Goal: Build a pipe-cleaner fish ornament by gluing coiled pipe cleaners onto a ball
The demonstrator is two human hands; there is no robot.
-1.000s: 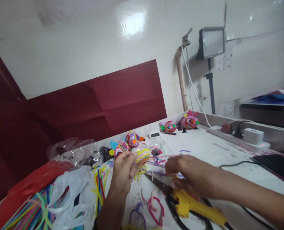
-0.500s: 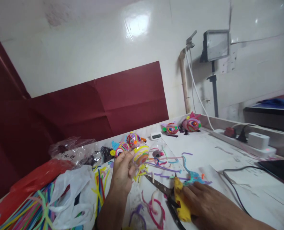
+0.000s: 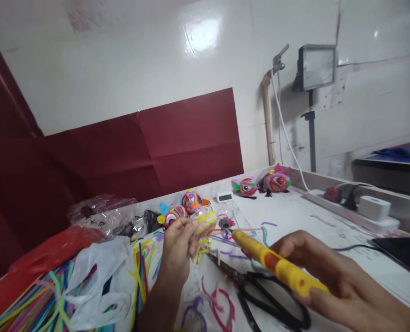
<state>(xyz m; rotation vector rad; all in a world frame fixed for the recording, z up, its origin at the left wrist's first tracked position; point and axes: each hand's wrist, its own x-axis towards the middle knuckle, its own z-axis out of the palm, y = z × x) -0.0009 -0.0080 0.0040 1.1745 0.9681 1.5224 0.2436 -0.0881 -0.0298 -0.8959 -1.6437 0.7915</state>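
Above the cluttered table [image 3: 295, 216], the left hand [image 3: 177, 246] pinches a yellow-striped craft ball [image 3: 205, 221] in its fingertips; the right hand [image 3: 332, 276] grips a yellow glue gun [image 3: 274, 263], its nozzle just beside the ball

Scissors [image 3: 260, 295] on table [image 3: 315, 216] under glue gun [image 3: 277, 266]; bags [image 3: 97, 276] left; power strip [image 3: 353, 210] right.

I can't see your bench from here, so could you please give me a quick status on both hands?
Left hand pinching the ball. Right hand gripping glue gun, nozzle just short of it. Scissors flat underneath.
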